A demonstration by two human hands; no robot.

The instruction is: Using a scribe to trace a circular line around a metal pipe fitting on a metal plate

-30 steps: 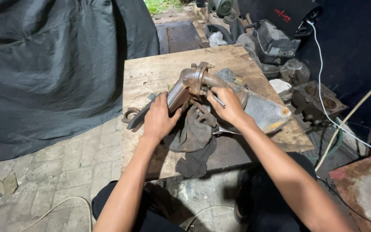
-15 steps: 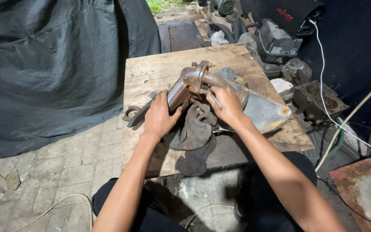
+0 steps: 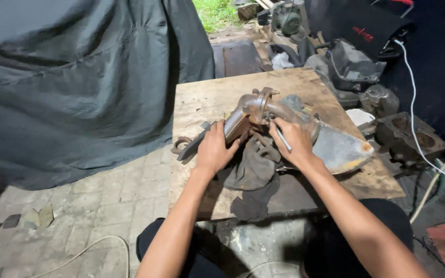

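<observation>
Near the middle of the worn plywood tabletop [image 3: 202,103], the left hand [image 3: 213,149] clamps the rusty brown cast-metal pipe elbow [image 3: 251,110] to steady it, while the right hand [image 3: 293,141] grips a thin silvery metal tool [image 3: 283,139] against it; a dark greasy rag [image 3: 253,164] cushions beneath.

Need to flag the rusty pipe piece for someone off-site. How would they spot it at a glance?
Start at the worn wooden board used as a table beside the big dark tarp. At its middle, above a crumpled dark rag, lies the rusty elbow pipe, gripped by the left hand while the right hand holds a thin metal tool to it. Its bent shape and round flanged end set it apart from the flat metal shield alongside.
</observation>
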